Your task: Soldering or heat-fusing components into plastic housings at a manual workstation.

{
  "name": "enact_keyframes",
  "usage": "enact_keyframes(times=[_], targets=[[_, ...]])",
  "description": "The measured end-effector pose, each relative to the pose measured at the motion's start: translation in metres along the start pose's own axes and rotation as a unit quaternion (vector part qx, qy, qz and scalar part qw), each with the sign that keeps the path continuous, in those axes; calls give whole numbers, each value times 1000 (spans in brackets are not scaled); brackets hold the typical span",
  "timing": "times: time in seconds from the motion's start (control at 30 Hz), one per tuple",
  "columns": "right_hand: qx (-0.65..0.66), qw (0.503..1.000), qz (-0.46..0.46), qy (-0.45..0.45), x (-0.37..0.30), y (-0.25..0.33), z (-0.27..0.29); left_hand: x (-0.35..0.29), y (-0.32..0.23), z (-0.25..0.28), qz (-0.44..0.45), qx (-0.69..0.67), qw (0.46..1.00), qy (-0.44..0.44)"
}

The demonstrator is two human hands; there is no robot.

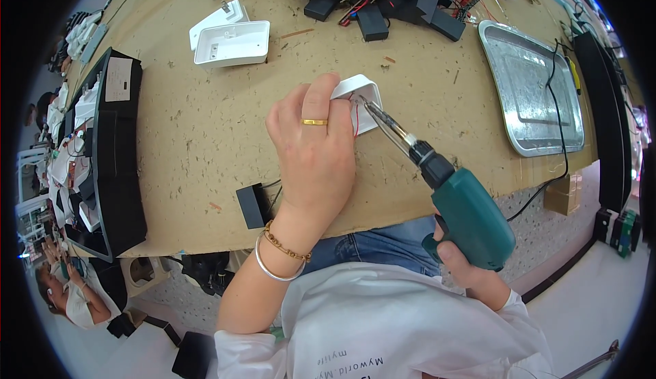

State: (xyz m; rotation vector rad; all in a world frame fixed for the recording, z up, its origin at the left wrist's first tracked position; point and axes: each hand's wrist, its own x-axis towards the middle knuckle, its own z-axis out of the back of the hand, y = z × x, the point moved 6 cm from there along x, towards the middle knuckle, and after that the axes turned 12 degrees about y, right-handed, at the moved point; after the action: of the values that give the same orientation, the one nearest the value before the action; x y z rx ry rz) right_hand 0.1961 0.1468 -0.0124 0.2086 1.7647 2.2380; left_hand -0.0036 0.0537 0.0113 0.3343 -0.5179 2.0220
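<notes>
My left hand [313, 148] is closed around a small white plastic housing [370, 91] and steadies it on the table. A red wire shows at the housing's open side. My right hand [462, 264] grips a green soldering gun [473, 216] by its handle, fingers partly hidden behind it. The gun's metal tip reaches into the housing's opening; whether it touches anything inside I cannot tell. Just left of my left wrist lies a black rectangular box [252, 206] with thin dark wires leading toward the hand.
White housings [232, 43] lie at the far left, black boxes with red wires [372, 22] heaped at the back. A metal tray [540, 99] with a black cable across it lies right. A black bin [121, 153] stands at the left edge, a co-worker [75, 293] beyond it.
</notes>
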Motion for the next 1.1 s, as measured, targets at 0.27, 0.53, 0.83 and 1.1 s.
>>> enact_keyframes(times=[0.27, 0.53, 0.83, 1.1], targets=[[55, 997, 50, 3, -12, -1, 6, 3, 0, 2, 6, -13, 1000, 7], [162, 984, -7, -76, 1, -2, 5, -2, -2, 32, 13, -46, 999, 4], [158, 982, 48, -94, 3, -8, 11, -8, 126, 142, 276, -252, 926, -58], [187, 974, 79, -96, 9, -22, 10, -67, 326, 296, 441, -179, 847, -236]])
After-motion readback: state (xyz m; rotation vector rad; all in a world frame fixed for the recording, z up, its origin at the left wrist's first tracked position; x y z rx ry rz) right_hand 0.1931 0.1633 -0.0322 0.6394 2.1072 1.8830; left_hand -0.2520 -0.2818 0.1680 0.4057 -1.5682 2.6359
